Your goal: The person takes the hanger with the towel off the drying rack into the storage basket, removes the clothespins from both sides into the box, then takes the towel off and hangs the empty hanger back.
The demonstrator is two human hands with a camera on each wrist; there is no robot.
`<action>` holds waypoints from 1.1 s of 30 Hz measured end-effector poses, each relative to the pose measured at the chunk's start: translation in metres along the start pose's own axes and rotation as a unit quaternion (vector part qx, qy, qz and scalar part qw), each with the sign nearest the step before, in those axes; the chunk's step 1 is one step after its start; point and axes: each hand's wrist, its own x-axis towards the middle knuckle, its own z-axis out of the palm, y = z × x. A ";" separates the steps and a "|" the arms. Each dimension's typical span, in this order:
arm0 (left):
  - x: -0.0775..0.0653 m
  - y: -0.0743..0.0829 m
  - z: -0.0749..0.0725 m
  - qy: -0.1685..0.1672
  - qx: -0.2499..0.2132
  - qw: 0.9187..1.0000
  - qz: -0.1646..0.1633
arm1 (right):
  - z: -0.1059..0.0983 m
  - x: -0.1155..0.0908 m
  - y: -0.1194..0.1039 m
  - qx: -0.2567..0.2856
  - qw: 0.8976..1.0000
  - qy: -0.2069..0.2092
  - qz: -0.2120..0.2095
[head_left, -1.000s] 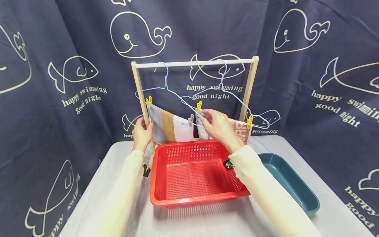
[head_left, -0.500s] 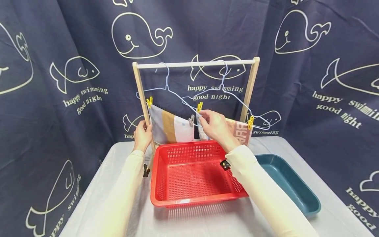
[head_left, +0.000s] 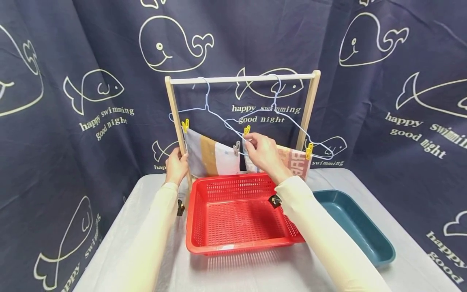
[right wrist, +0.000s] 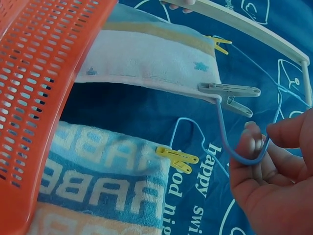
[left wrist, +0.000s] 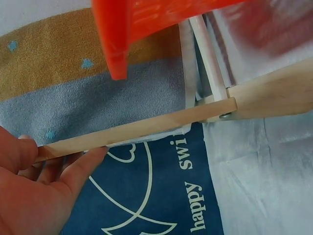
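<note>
My left hand point(head_left: 176, 166) grips the left wooden post point(left wrist: 146, 126) of a small drying rack, thumb and fingers on either side. The right hand point(head_left: 266, 156) pinches the right end of a blue wire hanger point(right wrist: 221, 122), which hangs from the rack's white bar point(head_left: 240, 79). A grey, brown and white towel point(head_left: 208, 154) is fixed to that hanger by a yellow clothespin point(head_left: 185, 125) and a grey clothespin point(right wrist: 230, 90). Beside it, a lettered towel point(right wrist: 105, 186) hangs from a second blue hanger point(head_left: 292, 119) with yellow clothespins point(right wrist: 178, 159); my right hand partly hides it in the head view.
A red perforated basket point(head_left: 244, 245) stands in front of the rack, between my forearms. To the right is a dark teal tray point(head_left: 357, 223) on the pale tablecloth point(head_left: 270, 271). A dark blue curtain with whale and fish drawings surrounds the table.
The right hand shifts very slightly while keeping its pinch on the hanger end. My left hand stays on the post. The whole head view drifts a little to the right.
</note>
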 end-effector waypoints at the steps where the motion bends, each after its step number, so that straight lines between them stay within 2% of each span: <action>1: 0.000 0.000 0.000 -0.002 0.002 1.000 0.001 | 0.000 0.001 0.000 0.002 1.000 0.001 0.004; 11: 0.004 0.003 0.001 -0.011 0.015 1.000 0.004 | 0.005 0.006 -0.003 0.008 1.000 0.011 0.028; 21: 0.005 0.004 -0.001 -0.009 0.014 1.000 0.009 | 0.009 0.008 -0.007 0.028 0.998 0.042 0.045; 33: 0.005 -0.002 -0.002 -0.008 0.008 1.000 0.005 | 0.011 0.010 -0.014 0.040 0.995 0.085 0.038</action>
